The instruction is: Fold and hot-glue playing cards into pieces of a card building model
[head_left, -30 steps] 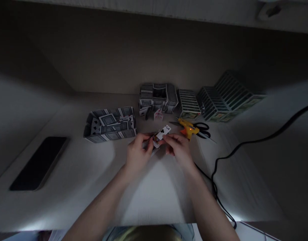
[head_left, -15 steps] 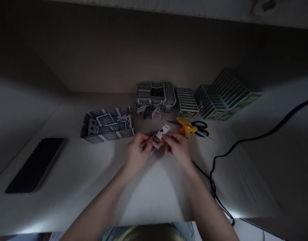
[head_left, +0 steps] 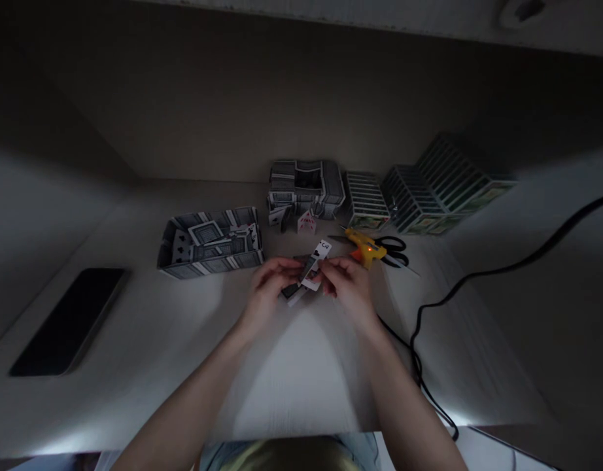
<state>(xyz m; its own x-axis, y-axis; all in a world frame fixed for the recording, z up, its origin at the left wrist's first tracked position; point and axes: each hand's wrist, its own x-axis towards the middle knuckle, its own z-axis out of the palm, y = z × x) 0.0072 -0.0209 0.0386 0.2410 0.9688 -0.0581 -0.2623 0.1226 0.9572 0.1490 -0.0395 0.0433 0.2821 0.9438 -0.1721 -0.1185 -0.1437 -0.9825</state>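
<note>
Both of my hands meet over the middle of the white surface, around a playing card [head_left: 323, 250] that shows a black 3. My right hand [head_left: 348, 281] pinches this card at its right edge. My left hand [head_left: 269, 284] is closed at the card's left side, with its fingertips against a dark-backed part of it that looks folded. Below the fingers a small stack of cards [head_left: 294, 295] lies with a dark back on top. A yellow glue gun [head_left: 366, 248] with a lit orange light rests right beside my right hand, over black-handled scissors [head_left: 394, 250].
An open box made of cards [head_left: 210, 265] holds loose cards at left. Behind stand a card-built structure [head_left: 306, 186], a small folded pink-marked card [head_left: 306, 222] and green-white card stacks [head_left: 367, 199]. A phone [head_left: 68, 320] lies far left. A black cable [head_left: 458, 288] runs along the right.
The card showing the 3 has turned more upright between my fingers, and its dark back now shows. My left fingers have shifted, and the dark-backed stack below has come into view.
</note>
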